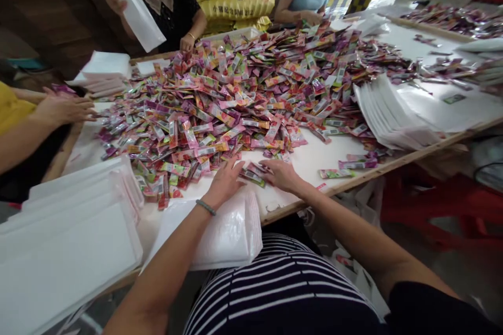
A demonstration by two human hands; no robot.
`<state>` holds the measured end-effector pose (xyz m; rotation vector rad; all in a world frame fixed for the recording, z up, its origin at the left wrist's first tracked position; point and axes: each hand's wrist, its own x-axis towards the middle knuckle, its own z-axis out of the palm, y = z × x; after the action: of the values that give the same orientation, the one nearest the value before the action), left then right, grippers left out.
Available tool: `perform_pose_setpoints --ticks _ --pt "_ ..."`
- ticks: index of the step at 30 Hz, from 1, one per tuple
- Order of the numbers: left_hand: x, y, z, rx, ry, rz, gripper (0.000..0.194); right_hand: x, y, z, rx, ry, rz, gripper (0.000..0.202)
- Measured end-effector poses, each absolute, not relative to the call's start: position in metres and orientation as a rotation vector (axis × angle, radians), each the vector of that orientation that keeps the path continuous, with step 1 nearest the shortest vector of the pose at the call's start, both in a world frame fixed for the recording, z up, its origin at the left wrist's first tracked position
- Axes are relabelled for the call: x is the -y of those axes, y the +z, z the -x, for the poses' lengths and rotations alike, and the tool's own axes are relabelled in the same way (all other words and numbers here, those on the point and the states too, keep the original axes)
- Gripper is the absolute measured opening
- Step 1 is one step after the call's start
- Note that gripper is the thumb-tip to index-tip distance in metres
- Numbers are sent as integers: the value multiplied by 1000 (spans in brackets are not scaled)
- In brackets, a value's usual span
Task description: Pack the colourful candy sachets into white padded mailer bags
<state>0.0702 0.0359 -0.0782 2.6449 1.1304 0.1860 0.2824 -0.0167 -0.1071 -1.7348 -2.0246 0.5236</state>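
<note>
Between my two hands, a few small green and pink sachets (253, 175) lie on the white tabletop (314, 154). My left hand (227, 179) is just left of them, fingers apart and pointing forward, with a bracelet on the wrist. My right hand (280, 174) touches their right end with its fingers curved; it is not clear whether it grips one. A large heap of colourful sachets (236, 99) spreads beyond both hands. Under my left forearm lies a white padded envelope (228, 230), its open end facing right, near the table edge.
Stacks of white envelopes stand at the left front (70, 230), right (393, 115) and back left (106, 67). A person in yellow (15, 110) reaches in from the left. Two people sit across, one holding an envelope (137, 15). A red stool (428, 204) stands below the right edge.
</note>
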Motion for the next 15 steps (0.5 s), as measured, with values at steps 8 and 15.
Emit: perform_pose_setpoints --ticks 8,15 --pt "-25 -100 -72 -1032 323 -2641 62 21 -113 -278 2130 501 1707 22" --pt "-24 -104 -80 -842 199 -2749 45 -2 -96 -305 1862 227 1824 31"
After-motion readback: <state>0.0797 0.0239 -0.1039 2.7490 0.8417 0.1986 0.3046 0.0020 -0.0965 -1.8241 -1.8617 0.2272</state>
